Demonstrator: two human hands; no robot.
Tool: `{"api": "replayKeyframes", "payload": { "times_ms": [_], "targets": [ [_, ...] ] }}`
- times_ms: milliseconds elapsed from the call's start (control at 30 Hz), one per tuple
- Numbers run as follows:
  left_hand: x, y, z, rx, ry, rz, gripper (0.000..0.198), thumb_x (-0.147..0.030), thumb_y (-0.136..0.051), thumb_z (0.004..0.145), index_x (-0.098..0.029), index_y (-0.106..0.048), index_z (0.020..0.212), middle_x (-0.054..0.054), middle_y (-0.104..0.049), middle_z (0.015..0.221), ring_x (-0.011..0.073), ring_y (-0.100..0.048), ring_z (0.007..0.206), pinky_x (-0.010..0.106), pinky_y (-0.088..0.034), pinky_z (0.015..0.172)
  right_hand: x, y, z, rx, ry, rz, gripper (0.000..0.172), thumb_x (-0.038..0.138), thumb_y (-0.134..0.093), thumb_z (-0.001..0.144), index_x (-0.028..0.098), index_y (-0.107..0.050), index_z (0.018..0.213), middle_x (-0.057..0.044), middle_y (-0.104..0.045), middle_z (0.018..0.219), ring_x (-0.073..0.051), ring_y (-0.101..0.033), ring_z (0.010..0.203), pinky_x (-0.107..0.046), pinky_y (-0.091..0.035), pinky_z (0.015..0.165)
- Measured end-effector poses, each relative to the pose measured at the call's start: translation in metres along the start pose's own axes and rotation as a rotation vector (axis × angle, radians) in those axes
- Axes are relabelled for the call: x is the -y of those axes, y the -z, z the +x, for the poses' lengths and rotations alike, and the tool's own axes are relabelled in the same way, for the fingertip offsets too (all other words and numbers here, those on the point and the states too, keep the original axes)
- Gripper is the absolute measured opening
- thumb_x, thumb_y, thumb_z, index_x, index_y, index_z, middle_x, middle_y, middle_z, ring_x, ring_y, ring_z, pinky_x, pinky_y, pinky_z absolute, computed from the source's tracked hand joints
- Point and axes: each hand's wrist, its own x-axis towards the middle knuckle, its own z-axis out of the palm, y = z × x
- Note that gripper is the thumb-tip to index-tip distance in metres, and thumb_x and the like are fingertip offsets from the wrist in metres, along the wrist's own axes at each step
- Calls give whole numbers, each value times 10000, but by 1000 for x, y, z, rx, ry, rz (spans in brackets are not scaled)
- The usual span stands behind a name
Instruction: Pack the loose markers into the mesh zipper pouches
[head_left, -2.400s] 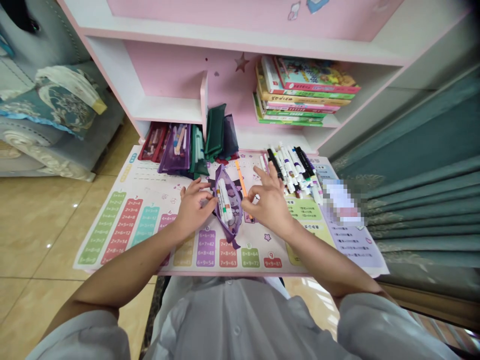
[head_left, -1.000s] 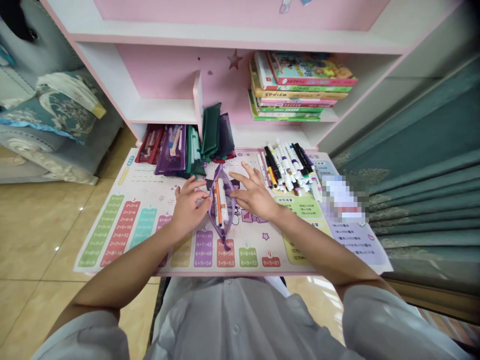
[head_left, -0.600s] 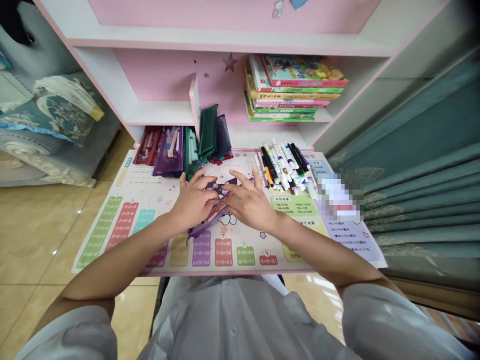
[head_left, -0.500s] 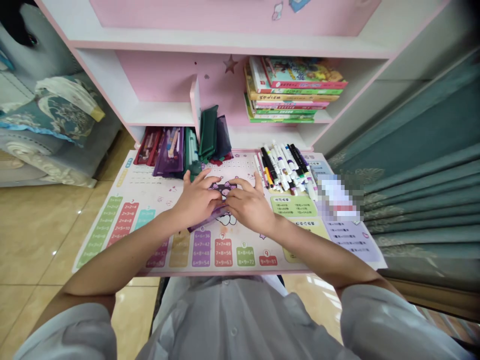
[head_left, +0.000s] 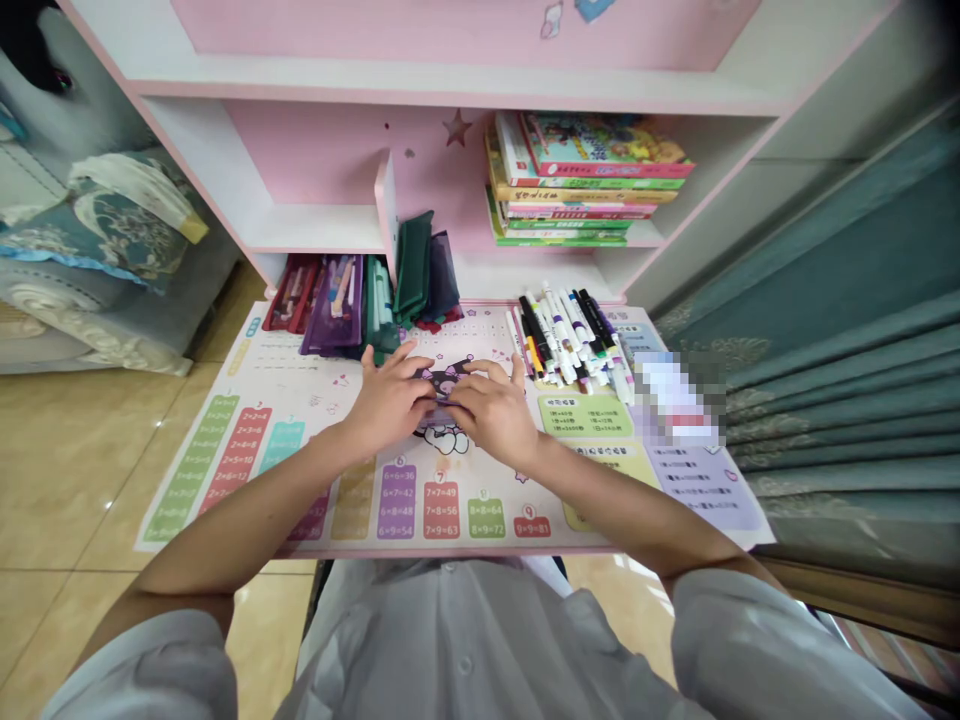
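Note:
Both hands meet over the middle of the desk mat, around a small purple see-through pouch [head_left: 441, 415]. My left hand [head_left: 391, 397] pinches one side of it between thumb and fingers. On the other side, my right hand [head_left: 495, 408] grips its edge, fingertips close to the left thumb. Most of the pouch is covered by my fingers. Behind the left hand lie a filled purple pencil pouch [head_left: 334, 318], a red pouch [head_left: 291, 297] and a teal pouch [head_left: 379, 315] with pens inside. To the right is a pile of marker pens [head_left: 570, 335].
Dark green pouches [head_left: 414, 268] lean against the shelf divider [head_left: 386, 205]. A stack of books [head_left: 589, 190] lies on the right shelf. A blurred pale object [head_left: 679, 395] sits on the right of the printed desk mat [head_left: 480, 470]. A curtain [head_left: 840, 370] hangs at the right.
The purple pouch, which stuck out below my left hand, now shows only as a small part between both hands. My hands have shifted slightly; the view has moved a little.

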Motion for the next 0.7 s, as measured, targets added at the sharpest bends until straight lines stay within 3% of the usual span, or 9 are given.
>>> {"api": "replayKeyframes", "payload": {
  "times_ms": [33, 133, 233, 333, 400, 567, 700],
  "targets": [
    [1, -1, 0, -4, 8, 0, 197, -159, -640, 856, -264, -757, 738, 53, -685, 1278, 375, -408, 1433, 770, -89, 1139, -5, 3, 0, -4, 11, 19, 125, 345, -659, 908, 261, -751, 908, -46, -764, 1058, -315, -548, 1256, -658, -175, 1177],
    [6, -2, 0, -17, 16, 21, 177, -167, -648, 859, -262, -751, 751, 58, -687, 1272, 374, -402, 1439, 787, -81, 1127, -26, 13, 0, -70, 53, 93, 322, 463, -748, 825, 230, -732, 1046, -94, -717, 1201, -332, -484, 1347, -571, -335, 1151],
    [11, 0, 0, -28, 34, 34, 178, -170, -640, 860, -264, -754, 760, 50, -680, 1287, 373, -395, 1444, 784, -59, 1137, -54, 20, 0, -123, 109, 188, 459, 537, -798, 748, 218, -719, 1068, -107, -690, 1239, -324, -449, 1391, -530, -355, 1175],
    [12, 2, 1, -31, 74, 30, 197, -171, -627, 860, -264, -754, 741, 46, -680, 1295, 380, -396, 1443, 787, -58, 1136, -82, 21, -1, -40, 115, 282, 512, 538, -853, 675, 241, -711, 1067, -91, -667, 1291, -317, -439, 1412, -545, -357, 1185],
    [11, 3, 2, -39, 92, 22, 207, -170, -622, 859, -265, -755, 732, 44, -682, 1296, 384, -402, 1439, 792, -59, 1132, -96, 18, -2, 16, 100, 346, 462, 505, -860, 679, 249, -716, 1034, -80, -675, 1285, -306, -449, 1410, -552, -373, 1177],
    [10, 3, 0, -55, 97, 45, 182, -191, -637, 854, -269, -762, 746, 47, -679, 1309, 388, -409, 1433, 787, -59, 1136, -107, 11, -5, 25, 149, 447, 116, 312, -782, 808, 233, -709, 851, -61, -732, 1166, -255, -539, 1336, -531, -434, 1134],
    [8, 2, -1, -41, 85, 79, 107, -281, -694, 848, -264, -761, 767, 54, -662, 1335, 393, -388, 1442, 790, -53, 1132, -105, 6, -7, -42, 230, 471, 111, 298, -779, 814, 228, -704, 856, -74, -738, 1147, -265, -549, 1329, -542, -460, 1107]
  ]
}}
